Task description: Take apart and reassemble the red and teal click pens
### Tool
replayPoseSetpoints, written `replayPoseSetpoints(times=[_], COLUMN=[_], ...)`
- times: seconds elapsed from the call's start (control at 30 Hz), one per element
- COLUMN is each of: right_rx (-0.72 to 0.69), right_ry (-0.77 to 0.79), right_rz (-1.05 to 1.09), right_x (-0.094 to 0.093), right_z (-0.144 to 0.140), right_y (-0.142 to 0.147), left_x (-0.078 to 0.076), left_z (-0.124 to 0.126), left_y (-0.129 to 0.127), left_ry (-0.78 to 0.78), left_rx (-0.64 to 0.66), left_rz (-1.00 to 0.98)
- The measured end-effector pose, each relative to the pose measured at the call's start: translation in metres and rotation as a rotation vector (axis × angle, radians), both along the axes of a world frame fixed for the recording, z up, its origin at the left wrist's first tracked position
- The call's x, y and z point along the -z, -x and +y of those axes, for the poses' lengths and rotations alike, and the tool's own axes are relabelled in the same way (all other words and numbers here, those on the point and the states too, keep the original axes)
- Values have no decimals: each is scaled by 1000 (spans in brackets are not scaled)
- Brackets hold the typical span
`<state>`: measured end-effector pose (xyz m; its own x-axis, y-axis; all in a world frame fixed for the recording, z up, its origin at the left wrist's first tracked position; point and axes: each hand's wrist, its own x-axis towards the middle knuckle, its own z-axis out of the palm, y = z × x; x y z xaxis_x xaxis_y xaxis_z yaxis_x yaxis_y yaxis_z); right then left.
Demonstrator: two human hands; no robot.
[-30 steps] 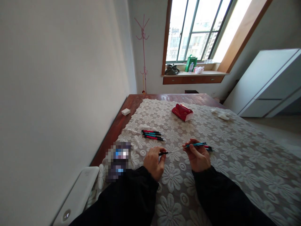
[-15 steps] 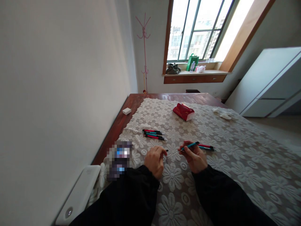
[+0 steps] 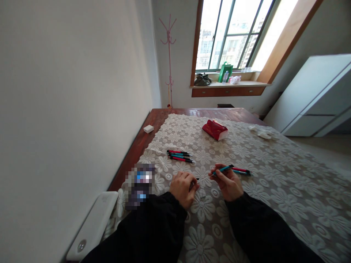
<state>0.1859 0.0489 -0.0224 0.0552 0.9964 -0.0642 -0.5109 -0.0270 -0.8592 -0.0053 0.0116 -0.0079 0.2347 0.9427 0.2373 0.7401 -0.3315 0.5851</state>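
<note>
A glossy, soft red packet (image 3: 215, 129) is lying on the table, showing a white end; its contents are staying hidden. On the pale windowsill (image 3: 249, 84), an upright green bag (image 3: 227, 68) is standing behind a clear plastic bottle (image 3: 225, 77), between a crumpled white-and-pink plastic bag (image 3: 235, 79) and a slumped dark bag (image 3: 203, 79); what they are holding cannot be told.

The left hand (image 3: 183, 189) is pinching a small black pen piece (image 3: 197, 179), mostly hidden by its narrowed fingers. The right hand (image 3: 229, 183) is gripping a slim teal pen barrel (image 3: 225, 169) with closed fingers, and a thin pale rod (image 3: 203, 178) is spanning the gap between the hands, above the cloth. Red-and-black and teal-and-black pens (image 3: 180, 156) are lying side by side beyond the left hand; another red pen (image 3: 240, 170) and a teal one are lying beside the right.

A white floral lace cloth (image 3: 274, 175) is covering most of the reddish-brown wooden table (image 3: 137, 149). A pink coat rack (image 3: 170, 54) is standing near the bright window (image 3: 230, 36).
</note>
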Motion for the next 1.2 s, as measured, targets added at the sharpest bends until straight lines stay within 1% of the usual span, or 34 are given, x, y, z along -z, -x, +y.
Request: replayPoseSetpoints(times=[0.23, 0.4, 0.53, 0.67, 0.77, 0.87, 0.97, 1.03, 1.1, 1.2], right_rx=[14, 75, 86, 90, 174, 279, 352, 378, 332, 125], right_ry=[-2, -22, -38, -46, -72, -174, -276, -317, -321, -259], right_rz=[-8, -7, -9, -59, -183, -316, -371, -375, -385, -452], right_x=[2, 3, 2, 4, 4, 0, -8, -11, -11, -8], right_z=[2, 3, 3, 4, 4, 1, -2, -3, -4, -8], right_y=[-2, -4, -5, -6, -7, -7, -9, -10, -11, -6], left_x=[-1, 0, 0, -1, -2, -3, -4, -5, -5, -6], left_z=[0, 1, 2, 1, 0, -1, -2, -2, -1, -1], left_y=[-1, 0, 1, 1, 1, 0, 1, 1, 1, 2], left_ry=[-6, -6, 2, -9, -35, -58, -70, -71, -70, -70], left_rx=[-5, -6, -2, -2, -3, 19, 35, 42, 45, 45], left_rz=[-11, -14, -25, -1, 57, 110, 127, 139, 160, 182])
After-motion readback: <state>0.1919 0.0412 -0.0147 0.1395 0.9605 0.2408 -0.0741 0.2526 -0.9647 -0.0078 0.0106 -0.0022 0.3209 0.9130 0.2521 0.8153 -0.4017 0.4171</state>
